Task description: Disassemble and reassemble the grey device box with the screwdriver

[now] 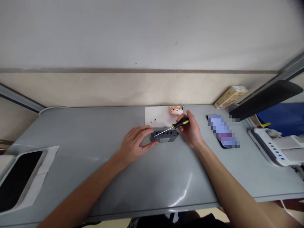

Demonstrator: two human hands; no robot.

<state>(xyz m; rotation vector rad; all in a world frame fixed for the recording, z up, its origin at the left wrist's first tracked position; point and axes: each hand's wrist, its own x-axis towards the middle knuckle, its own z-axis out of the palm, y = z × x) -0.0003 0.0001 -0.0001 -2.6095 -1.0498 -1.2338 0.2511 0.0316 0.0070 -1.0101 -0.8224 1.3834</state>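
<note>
A small dark electronics box [164, 136] with a vented side and a pale label lies flat on the grey counter [95, 142], near its far middle and just in front of a white sheet of paper [155, 115]. The left hand [135, 143] rests at the box's left end, fingers bent and pressed against its edge and top to steady it. The right hand [191, 128] is closed around the black-and-yellow handle of a screwdriver [172, 127], whose thin shaft slants down and left so that the tip meets the top of the box near its left side, close to the left fingertips.

The main risk, as I judge it, is the tip skidding out of its seat: the shaft lies at a low angle, so a push would run along the lid rather than down into it, and the blade could scratch the casing or jab the steadying fingers just beside it. A light box on a smooth counter could also slide or twist if the left hand eases off.

Two tiny dark specks, probably screws [153, 120], sit loose on the paper; a nudge of either wrist could scatter them. Behind the paper stands a small orange animal figure [176, 110]. To the right lies a phone [223, 131], well clear, with a yellow carton [230, 96] beyond it.
</note>
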